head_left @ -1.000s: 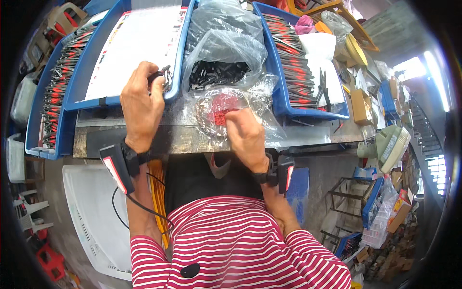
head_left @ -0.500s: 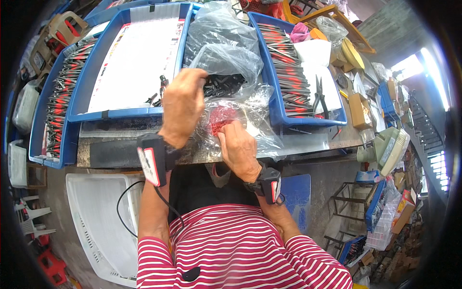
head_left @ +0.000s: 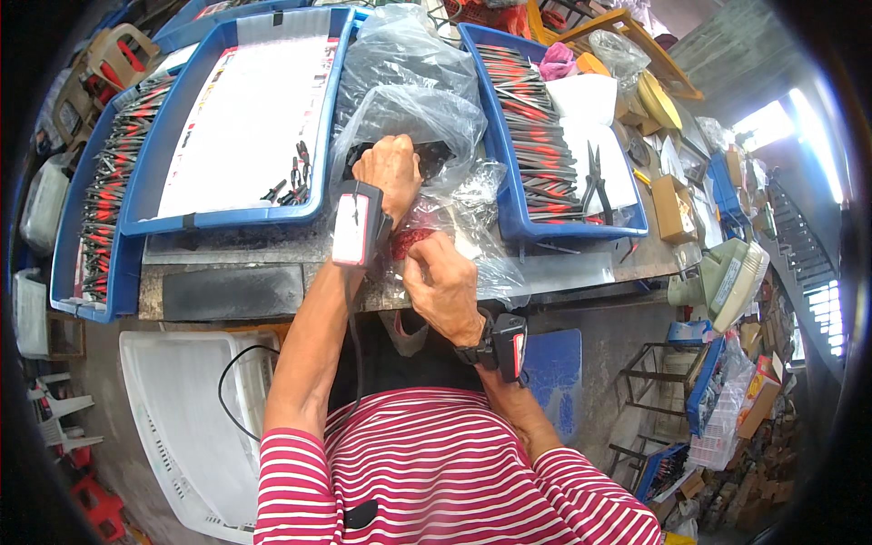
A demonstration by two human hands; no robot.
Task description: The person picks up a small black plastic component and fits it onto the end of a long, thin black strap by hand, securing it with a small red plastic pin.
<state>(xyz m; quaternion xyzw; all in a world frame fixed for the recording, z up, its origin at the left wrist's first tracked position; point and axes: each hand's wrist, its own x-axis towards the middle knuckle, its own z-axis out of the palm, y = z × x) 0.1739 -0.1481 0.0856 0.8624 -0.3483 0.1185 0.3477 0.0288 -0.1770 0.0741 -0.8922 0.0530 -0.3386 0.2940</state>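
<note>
My left hand reaches over the mouth of a clear plastic bag of small black parts. Its fingers are curled in at the black parts, and their tips are hidden. Nearer the table's front edge, my right hand is closed, thumb and fingertips together. It sits beside a second clear bag with tiny red pieces; what it pinches, if anything, is too small to make out. To the left, a few black pieces with red marks lie in a blue tray lined with white paper.
Another blue tray on the right holds rows of black and red tools and black pliers. Far left, a similar tray is full of such tools. A white plastic basket stands below the table.
My left hand has moved right, from beside the paper-lined tray to the bag of black parts. More black pieces now show in that tray. The right hand stays by the red pieces.
</note>
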